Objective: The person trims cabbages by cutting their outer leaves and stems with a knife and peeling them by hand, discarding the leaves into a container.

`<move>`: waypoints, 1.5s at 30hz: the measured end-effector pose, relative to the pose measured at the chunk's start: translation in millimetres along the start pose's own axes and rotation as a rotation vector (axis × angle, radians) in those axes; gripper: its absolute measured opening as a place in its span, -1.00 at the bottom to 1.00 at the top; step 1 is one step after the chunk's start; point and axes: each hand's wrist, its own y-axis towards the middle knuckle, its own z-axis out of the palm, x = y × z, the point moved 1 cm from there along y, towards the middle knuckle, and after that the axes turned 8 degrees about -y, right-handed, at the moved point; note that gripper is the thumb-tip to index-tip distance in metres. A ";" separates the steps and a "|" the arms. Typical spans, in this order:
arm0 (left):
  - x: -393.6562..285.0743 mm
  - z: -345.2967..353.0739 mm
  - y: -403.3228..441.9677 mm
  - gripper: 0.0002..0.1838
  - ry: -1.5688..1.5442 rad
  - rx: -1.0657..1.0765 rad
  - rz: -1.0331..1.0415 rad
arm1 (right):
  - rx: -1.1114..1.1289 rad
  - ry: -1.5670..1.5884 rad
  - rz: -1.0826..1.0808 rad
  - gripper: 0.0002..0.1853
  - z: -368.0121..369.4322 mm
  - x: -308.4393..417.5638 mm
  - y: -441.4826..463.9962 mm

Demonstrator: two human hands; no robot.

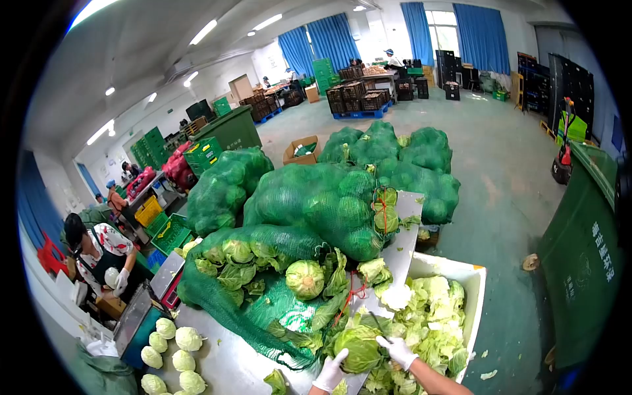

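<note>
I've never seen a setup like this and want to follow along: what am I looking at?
There is no machine here. The single picture comes from a camera worn on a person's head, looking forward and down. The white-gloved left hand holds a cabbage at one side; the right hand is at its other side, and whether it grips a tool is unclear. On the metal table lie pale cabbages and an opened green net bag, with full net bags behind. Beside the table, a white box holds loose leaves.
</note>
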 end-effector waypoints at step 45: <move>49.9 12.9 -89.4 0.16 1.259 -0.317 0.443 | -0.063 -0.781 -0.419 -0.79 35.1 -55.5 -110.1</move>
